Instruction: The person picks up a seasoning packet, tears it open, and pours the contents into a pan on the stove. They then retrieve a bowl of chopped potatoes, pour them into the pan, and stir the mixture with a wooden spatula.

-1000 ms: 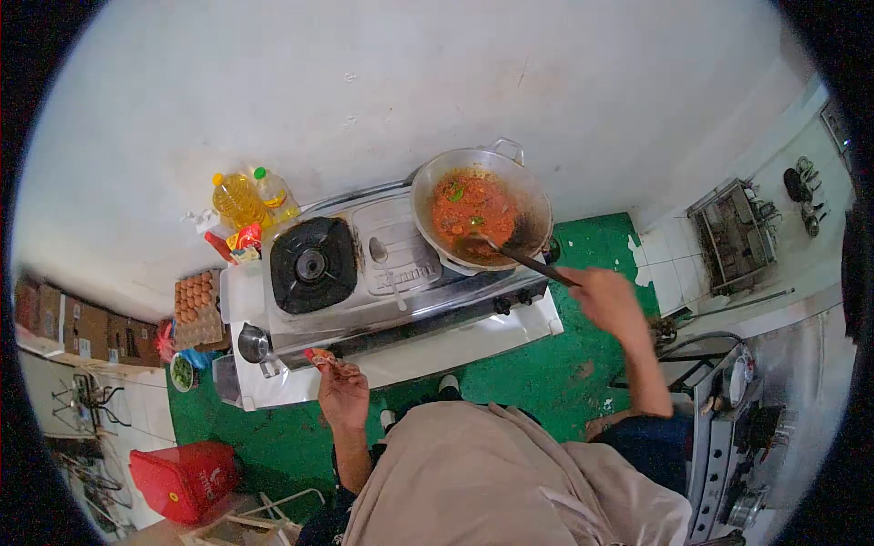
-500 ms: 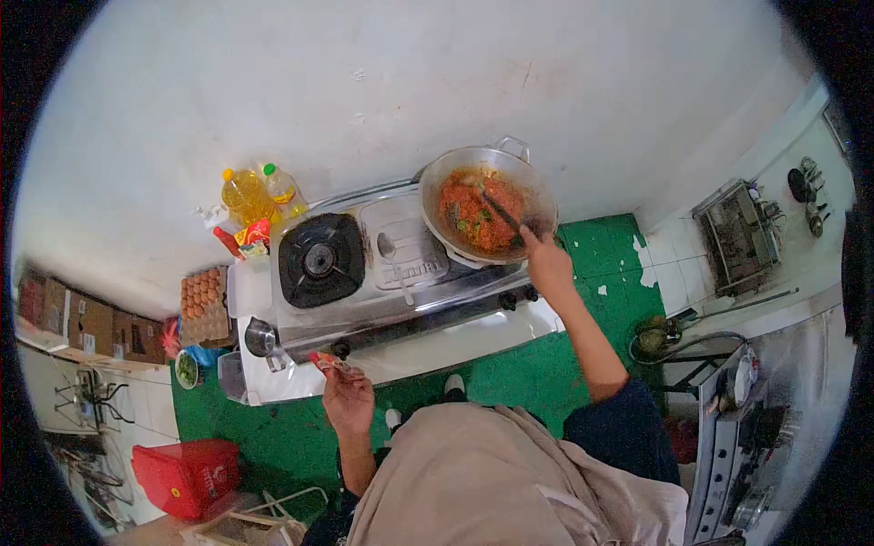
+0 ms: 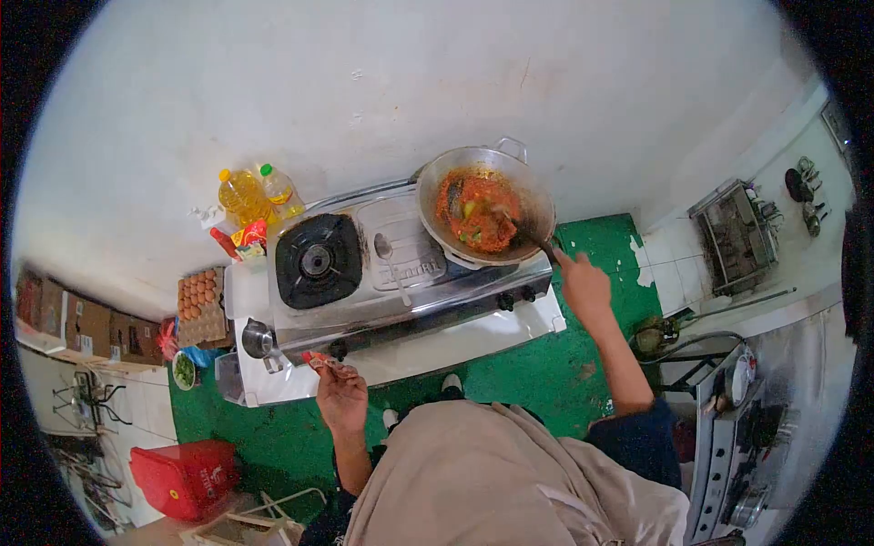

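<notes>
My right hand is closed around the dark handle of a spatula, whose head is in the food. Red chili paste with some green pieces fills the bottom of a metal wok on the stove's right burner. In front of the stove, my left hand pinches a small red-and-white sachet, low and away from the wok. A metal spoon lies on the steel stove top, between the wok and the bare left burner.
Bottles of yellow oil and a red packet stand behind the left burner. Left of the stove are a metal measuring cup, an egg tray and a bowl of greens. A red box is on the floor.
My right hand has moved right and slightly down, drawing the spatula toward the wok's lower right side. The chili paste has shifted. My left hand still holds the sachet, slightly further left.
</notes>
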Demonstrator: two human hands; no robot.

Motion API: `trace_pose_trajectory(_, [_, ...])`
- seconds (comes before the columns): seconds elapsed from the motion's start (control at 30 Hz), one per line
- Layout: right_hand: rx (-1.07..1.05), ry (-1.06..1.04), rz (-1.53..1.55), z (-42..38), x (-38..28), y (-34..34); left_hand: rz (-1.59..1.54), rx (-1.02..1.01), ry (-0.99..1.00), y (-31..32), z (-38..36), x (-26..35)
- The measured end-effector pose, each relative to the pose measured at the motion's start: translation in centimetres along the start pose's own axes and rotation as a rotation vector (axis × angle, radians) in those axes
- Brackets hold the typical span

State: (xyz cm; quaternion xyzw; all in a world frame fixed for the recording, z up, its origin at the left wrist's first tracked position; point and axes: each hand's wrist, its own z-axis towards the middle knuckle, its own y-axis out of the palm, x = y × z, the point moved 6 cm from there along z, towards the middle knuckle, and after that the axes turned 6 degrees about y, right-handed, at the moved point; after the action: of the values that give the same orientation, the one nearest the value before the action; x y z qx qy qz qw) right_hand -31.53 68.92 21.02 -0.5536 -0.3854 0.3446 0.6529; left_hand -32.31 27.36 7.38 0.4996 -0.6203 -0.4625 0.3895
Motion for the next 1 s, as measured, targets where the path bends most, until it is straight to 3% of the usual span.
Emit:
trace_pose_trajectory(0.2, [0.049, 0.043, 0.154, 4.4, -2.1, 1.2, 0.053, 0.034, 0.007, -0.1, 0.5, -0.2])
trace_pose_trajectory(0.37, [-0.010, -0.072, 0.076, 0.1, -2.5, 2.7, -0.017, 0.029, -0.021, 0.3, 0.2, -0.6])
trace_pose_trajectory(0.6, [-0.099, -0.037, 0.038, -4.6, 2.6, -8.0, 0.011, 0.024, 0.021, -0.7, 0.6, 0.5])
trace_pose_trajectory(0.7, [-0.154, -0.101, 0.001, -4.2, 1.3, -5.7, -0.011, 0.055, 0.011, -0.7, 0.9, 0.2])
trace_pose_trajectory(0.83, [-0.023, -0.025, 0.042, 0.8, -0.9, 0.4, 0.047, 0.017, -0.015, -0.6, 1.2, -0.6])
trace_pose_trajectory(1.0, [0.046, 0.029, 0.118, 5.0, -1.8, 2.5, 0.031, 0.071, -0.010, 0.2, 1.0, -1.3])
